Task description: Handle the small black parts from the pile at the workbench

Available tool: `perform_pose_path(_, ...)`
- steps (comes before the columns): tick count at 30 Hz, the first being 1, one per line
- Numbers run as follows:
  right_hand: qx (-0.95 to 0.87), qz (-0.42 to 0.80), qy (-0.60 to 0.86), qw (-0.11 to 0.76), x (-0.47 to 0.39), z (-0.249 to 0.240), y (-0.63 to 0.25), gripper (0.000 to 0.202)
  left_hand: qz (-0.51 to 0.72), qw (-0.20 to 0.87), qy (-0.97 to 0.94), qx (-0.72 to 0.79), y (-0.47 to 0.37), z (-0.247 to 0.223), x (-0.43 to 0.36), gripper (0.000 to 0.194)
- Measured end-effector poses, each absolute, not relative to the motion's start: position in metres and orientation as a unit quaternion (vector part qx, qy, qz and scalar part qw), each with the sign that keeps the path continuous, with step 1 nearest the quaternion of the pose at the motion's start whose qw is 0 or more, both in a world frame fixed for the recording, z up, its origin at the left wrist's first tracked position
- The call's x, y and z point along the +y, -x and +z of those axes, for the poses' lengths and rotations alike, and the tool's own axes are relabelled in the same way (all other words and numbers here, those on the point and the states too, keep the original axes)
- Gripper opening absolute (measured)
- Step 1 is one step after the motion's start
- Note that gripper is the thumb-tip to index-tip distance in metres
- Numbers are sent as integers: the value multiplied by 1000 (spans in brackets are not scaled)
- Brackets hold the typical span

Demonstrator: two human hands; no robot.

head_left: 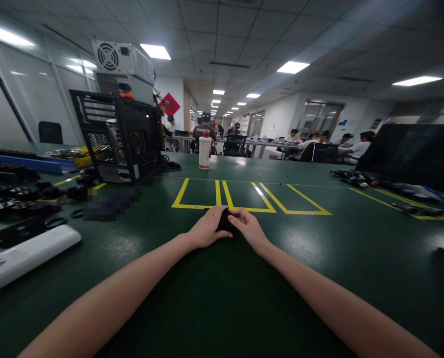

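Both hands meet over a small black object (224,221) that lies on the green worktop (222,298), just below the near edge of the yellow floor-style markings (251,199). The left hand (208,228) is curled around the object from the 9 o'clock side, fingers bent over its top. The right hand (248,227) closes on it from 3 o'clock, fingertips touching the object's upper edge. Most of the object is hidden between the 2 hands, so its shape cannot be told.

From the hands, an open black computer case (119,136) stands at 10 o'clock, with a grey power supply (123,62) on top of it. A white bottle with a red cap (204,151) stands at 12 o'clock, well apart. At 9 o'clock lie dark round parts (18,196) and a long white bar (24,256) near the worktop's edge. At 2 o'clock, tools and cables (356,178) are scattered along another yellow line. Beyond the worktop, several people (203,128) sit at desks.
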State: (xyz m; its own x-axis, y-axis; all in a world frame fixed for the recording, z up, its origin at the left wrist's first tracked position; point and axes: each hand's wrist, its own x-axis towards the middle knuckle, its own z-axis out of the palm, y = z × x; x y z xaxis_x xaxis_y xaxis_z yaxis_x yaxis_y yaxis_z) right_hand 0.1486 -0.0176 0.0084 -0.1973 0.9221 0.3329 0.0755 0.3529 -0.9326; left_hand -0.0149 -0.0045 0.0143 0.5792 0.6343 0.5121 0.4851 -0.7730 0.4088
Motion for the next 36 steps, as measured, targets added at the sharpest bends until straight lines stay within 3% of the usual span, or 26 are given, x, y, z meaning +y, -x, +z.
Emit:
perform_pose_path(16,-648,453,356,498,-17,6,-154,30,331,102,-886,307,11,12,-2,60)
perform_pose_path(21,-654,418,383,501,-19,8,-153,22,332,113,-881,317,10,14,-5,62)
perform_pose_path(27,-631,431,418,491,-11,5,-154,27,328,109,-883,318,10,15,-5,61)
perform_pose_path(36,-648,446,362,500,-21,8,-153,25,333,102,-882,317,9,12,-4,62)
